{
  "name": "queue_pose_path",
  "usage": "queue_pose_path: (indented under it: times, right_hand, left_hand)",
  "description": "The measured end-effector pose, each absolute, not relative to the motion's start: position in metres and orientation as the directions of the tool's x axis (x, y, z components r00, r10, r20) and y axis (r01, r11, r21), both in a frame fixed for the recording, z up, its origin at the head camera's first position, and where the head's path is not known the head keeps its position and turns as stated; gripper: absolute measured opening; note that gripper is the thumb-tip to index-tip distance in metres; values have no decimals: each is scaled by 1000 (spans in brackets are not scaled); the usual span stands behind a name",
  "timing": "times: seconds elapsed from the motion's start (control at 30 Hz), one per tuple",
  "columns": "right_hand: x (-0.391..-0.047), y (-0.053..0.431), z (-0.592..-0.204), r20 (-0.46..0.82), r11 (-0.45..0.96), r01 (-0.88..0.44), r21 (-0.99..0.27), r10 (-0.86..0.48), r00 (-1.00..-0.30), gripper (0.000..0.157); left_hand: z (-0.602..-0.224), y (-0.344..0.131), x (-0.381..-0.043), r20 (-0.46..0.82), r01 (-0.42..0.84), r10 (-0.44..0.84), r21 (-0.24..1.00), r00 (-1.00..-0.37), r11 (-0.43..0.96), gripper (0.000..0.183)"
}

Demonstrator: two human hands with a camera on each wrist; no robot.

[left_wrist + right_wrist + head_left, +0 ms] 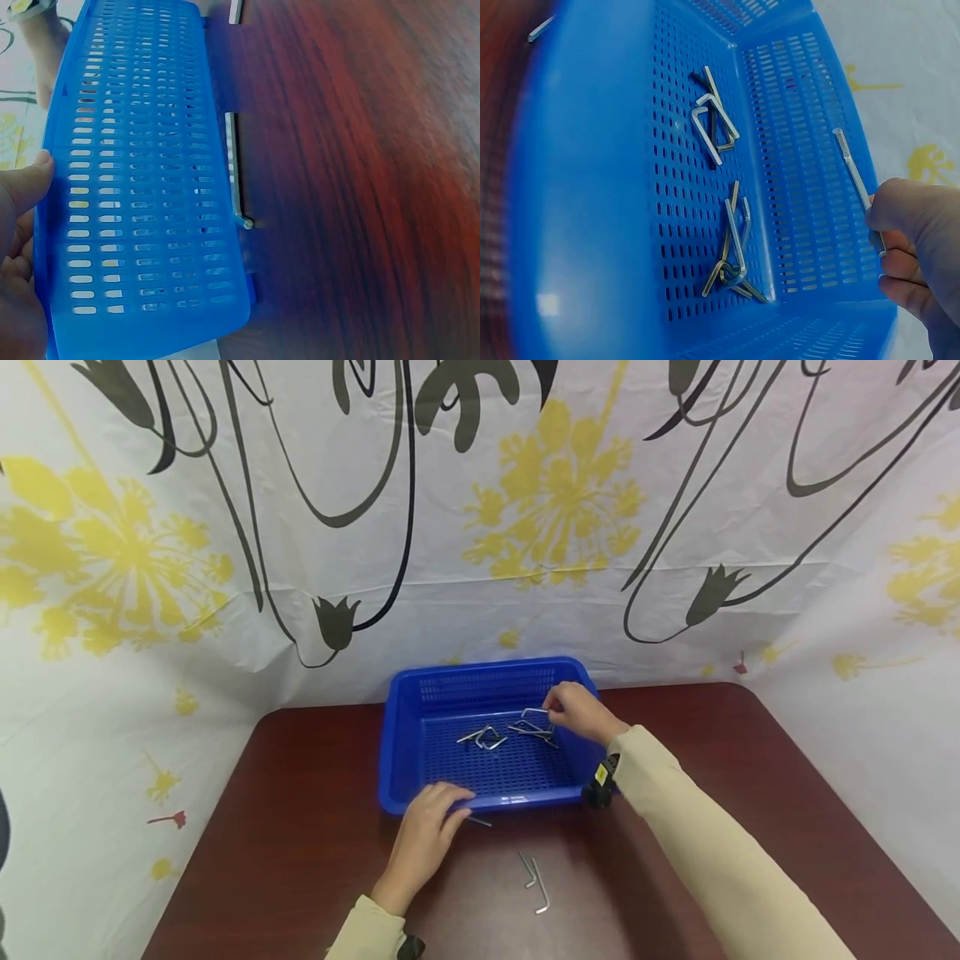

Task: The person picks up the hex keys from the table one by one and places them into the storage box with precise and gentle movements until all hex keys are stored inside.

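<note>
A blue plastic basket (pixel 390 743) with slotted walls stands on the table. My left hand (pixel 427 827) grips its near rim, thumb on the outer wall and fingers over the edge. Above the basket's right part, my right hand (pixel 579 710) pinches a silver hex key (pixel 853 171) between thumb and fingers. Beneath it, on the basket floor, lie two loose heaps of hex keys, a left heap (pixel 483 737) and a right heap (pixel 531 727). Another hex key (pixel 234 169) rests on the table right beside the basket's near wall.
Two more hex keys, a longer one (pixel 541 889) and a shorter one (pixel 528 870), lie on the dark red-brown table (pixel 315 827) in front of the basket. A patterned white cloth (pixel 480 610) hangs close behind the basket and along both sides.
</note>
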State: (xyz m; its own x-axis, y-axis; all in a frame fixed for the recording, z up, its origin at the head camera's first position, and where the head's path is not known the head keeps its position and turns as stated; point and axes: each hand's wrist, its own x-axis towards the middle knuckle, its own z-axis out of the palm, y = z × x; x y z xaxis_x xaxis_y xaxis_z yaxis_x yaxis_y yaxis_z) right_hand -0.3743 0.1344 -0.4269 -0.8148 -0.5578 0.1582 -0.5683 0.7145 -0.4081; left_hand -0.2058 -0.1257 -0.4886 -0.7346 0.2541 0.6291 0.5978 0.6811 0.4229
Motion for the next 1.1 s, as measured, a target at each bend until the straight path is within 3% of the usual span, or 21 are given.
queue_pose_path:
  times: [0.47, 0.87, 1.1]
  right_hand:
    - [-393, 130, -442, 58, 727, -465, -505, -509, -859, 14]
    - [-408, 133, -466, -16, 775, -397, -492, -465, -885, 13]
    - [-415, 127, -473, 4, 795, -386, -468, -434, -901, 10]
  left_hand:
    - [-490, -125, -208, 637, 615, 289, 375, -714, 694, 19]
    - [-493, -126, -208, 655, 618, 290, 345, -698, 707, 19]
    - [-491, -129, -209, 667, 622, 281, 348, -690, 701, 18]
